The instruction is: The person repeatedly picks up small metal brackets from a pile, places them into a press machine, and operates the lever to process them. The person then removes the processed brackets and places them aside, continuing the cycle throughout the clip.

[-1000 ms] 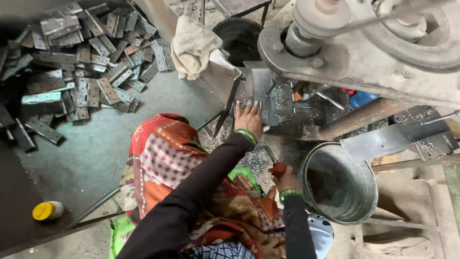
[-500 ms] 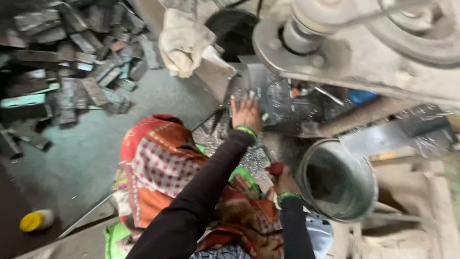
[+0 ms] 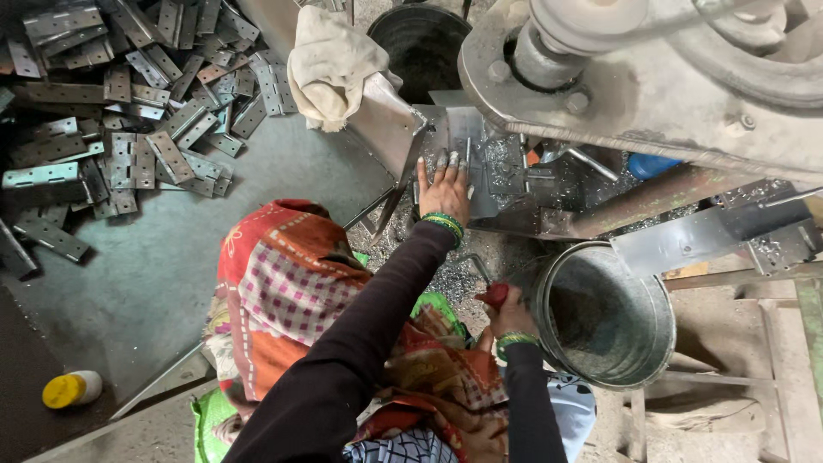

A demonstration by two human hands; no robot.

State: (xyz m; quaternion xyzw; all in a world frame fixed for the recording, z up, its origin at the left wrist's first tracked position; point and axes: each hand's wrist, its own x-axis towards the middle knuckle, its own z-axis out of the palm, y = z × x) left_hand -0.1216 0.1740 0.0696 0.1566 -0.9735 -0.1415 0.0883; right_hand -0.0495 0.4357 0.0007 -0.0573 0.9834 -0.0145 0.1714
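Note:
My left hand (image 3: 443,187) lies flat, fingers stretched forward, on a small grey metal plate (image 3: 469,141) on the bed of a press machine (image 3: 660,86). Its fingertips look capped in silver. My right hand (image 3: 513,319) is closed around a red knob handle (image 3: 496,295) low down beside a metal bucket (image 3: 636,273). Both wrists carry green bangles, and both arms are in dark sleeves. A red patterned cloth (image 3: 283,291) covers my lap.
A big pile of grey punched metal hinges (image 3: 129,103) lies on the floor at upper left. A dirty cloth (image 3: 330,64) hangs over a slanted sheet, with a black tub (image 3: 420,43) behind it. Metal shavings lie under the machine. A yellow-capped bottle (image 3: 71,388) is at lower left.
My left hand has slid a little further onto the plate under the machine. My right hand has kept its grip on the red knob. The view has shifted slightly.

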